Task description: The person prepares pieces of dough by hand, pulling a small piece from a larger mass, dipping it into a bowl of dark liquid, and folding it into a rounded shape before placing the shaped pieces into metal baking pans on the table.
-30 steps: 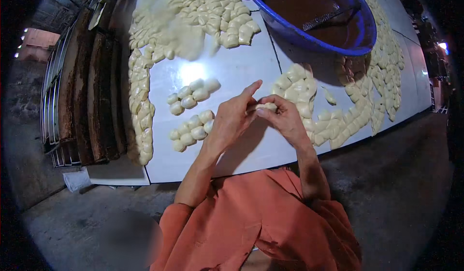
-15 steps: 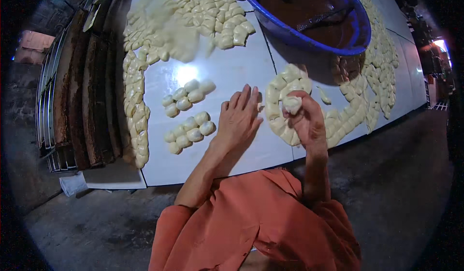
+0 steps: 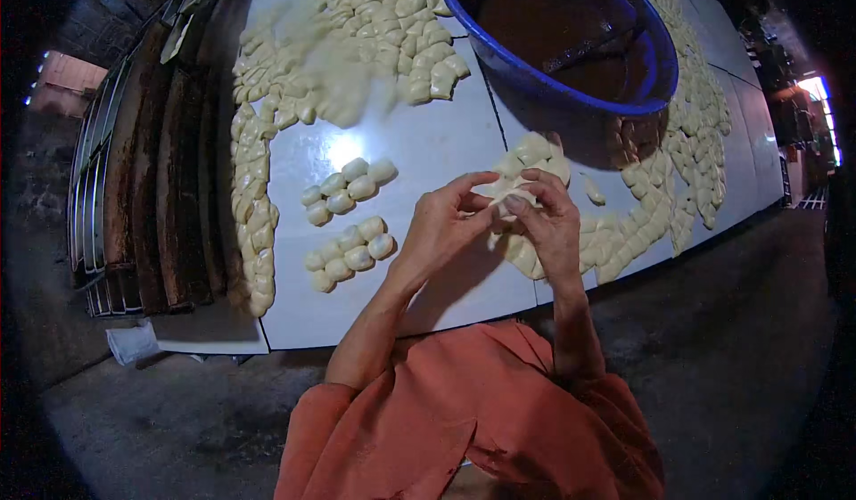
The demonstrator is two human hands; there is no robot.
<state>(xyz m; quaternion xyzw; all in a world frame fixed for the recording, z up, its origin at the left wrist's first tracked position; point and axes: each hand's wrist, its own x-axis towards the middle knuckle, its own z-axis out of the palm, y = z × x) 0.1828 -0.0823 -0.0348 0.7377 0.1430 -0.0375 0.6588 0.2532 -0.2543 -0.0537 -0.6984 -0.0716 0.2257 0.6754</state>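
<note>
Both hands meet above the white table in front of me. The fingertips of my left hand (image 3: 448, 225) and my right hand (image 3: 553, 224) pinch a piece of pale dough (image 3: 506, 195) between them. The fingers partly cover it, and whether it has anything inside cannot be seen. A curved band of joined dough pieces (image 3: 535, 151) lies just beyond and under the right hand. Left of my hands sit two groups of small rounded dough balls (image 3: 349, 252) in short double rows, some with a darker tint showing through.
A large blue basin (image 3: 571, 90) with brown paste (image 3: 557, 19) and a dark utensil stands at the back right. More dough pieces (image 3: 383, 32) cover the table's (image 3: 428, 139) far and left parts. Dark trays (image 3: 147, 170) stand stacked along the left edge.
My left hand has lifted off the table and come right to meet my right hand. The dough, earlier in the right hand alone, is now between both hands' fingers.
</note>
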